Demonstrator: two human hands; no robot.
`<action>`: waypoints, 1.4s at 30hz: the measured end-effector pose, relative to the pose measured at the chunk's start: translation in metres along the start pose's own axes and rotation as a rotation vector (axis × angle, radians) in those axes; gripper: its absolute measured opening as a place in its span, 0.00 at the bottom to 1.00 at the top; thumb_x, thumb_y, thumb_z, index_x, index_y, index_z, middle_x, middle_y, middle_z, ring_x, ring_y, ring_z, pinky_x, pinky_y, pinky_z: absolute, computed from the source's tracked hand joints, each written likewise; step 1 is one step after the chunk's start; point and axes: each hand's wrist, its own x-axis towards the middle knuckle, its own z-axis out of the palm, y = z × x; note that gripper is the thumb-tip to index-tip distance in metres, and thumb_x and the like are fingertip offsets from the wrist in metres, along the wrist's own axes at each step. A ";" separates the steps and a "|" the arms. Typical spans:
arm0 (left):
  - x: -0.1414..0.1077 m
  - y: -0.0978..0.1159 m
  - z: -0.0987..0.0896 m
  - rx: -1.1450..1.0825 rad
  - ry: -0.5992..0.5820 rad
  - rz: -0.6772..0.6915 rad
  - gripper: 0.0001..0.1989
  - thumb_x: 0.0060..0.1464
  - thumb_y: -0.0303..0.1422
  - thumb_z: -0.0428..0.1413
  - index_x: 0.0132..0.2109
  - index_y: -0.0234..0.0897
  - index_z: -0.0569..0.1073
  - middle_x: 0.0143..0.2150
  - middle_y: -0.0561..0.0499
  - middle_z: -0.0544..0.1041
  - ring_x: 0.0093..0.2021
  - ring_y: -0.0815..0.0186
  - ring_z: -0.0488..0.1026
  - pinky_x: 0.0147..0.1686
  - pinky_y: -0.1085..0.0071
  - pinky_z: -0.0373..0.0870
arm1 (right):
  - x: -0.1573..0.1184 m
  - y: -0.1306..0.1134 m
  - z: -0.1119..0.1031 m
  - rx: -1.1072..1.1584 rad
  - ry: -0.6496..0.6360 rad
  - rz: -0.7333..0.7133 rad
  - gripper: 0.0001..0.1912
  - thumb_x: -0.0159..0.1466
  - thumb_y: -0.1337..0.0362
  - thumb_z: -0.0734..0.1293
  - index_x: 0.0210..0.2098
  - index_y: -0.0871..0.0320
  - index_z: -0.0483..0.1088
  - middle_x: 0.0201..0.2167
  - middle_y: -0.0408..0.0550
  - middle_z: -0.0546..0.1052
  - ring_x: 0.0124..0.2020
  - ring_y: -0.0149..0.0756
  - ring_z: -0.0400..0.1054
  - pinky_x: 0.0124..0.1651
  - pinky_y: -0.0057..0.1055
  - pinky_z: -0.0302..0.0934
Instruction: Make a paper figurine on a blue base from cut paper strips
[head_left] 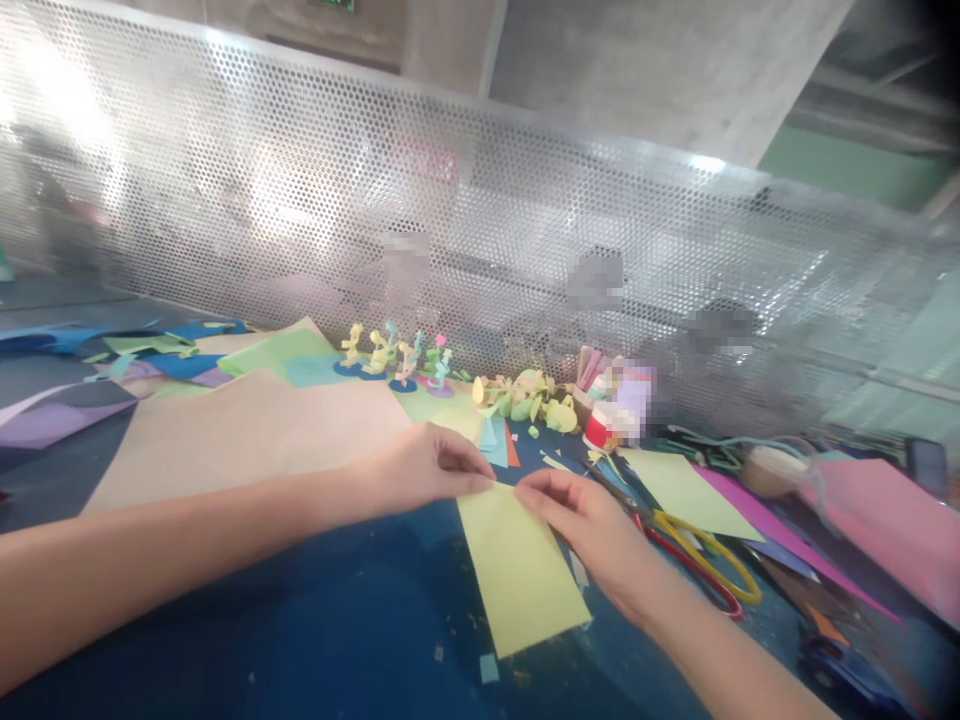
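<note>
A strip of pale yellow paper [521,575] hangs from both my hands over the dark blue tabletop, its far edge pinched. My left hand [424,465] is closed, thumb and fingertips on the far left corner. At the far right corner, my right hand [581,515] grips the same paper between thumb and fingers. Just right of my right hand lie scissors [705,555] with red and yellow handles. Beyond my hands are small pale blue paper pieces [493,440] and an orange scrap [512,447].
A large beige sheet [255,430] and coloured scraps [165,345] cover the left. Several small figures on stands [405,362] and yellow-green paper shapes [529,395] stand at the back before a perforated metal screen [480,230]. Pink paper [885,520] and a blue tool [851,670] lie right.
</note>
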 end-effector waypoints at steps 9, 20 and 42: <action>0.000 0.007 -0.004 -0.327 -0.062 -0.196 0.11 0.43 0.35 0.61 0.36 0.36 0.77 0.35 0.50 0.77 0.38 0.66 0.72 0.41 0.71 0.67 | 0.002 -0.004 -0.003 -0.089 0.030 -0.075 0.12 0.55 0.56 0.67 0.31 0.60 0.69 0.27 0.44 0.73 0.28 0.31 0.65 0.32 0.26 0.58; 0.003 -0.003 -0.004 -0.023 -0.013 0.012 0.09 0.44 0.34 0.60 0.35 0.37 0.77 0.30 0.52 0.77 0.32 0.68 0.72 0.34 0.75 0.67 | 0.000 -0.005 0.000 -0.025 0.034 0.023 0.11 0.54 0.57 0.68 0.31 0.59 0.69 0.25 0.42 0.73 0.24 0.28 0.64 0.27 0.24 0.56; 0.000 0.003 0.000 0.051 -0.053 -0.026 0.11 0.43 0.37 0.59 0.34 0.37 0.77 0.29 0.52 0.76 0.30 0.68 0.71 0.32 0.75 0.67 | 0.001 0.000 0.000 -0.050 -0.006 0.041 0.14 0.51 0.55 0.69 0.31 0.59 0.72 0.28 0.46 0.77 0.29 0.34 0.69 0.33 0.28 0.61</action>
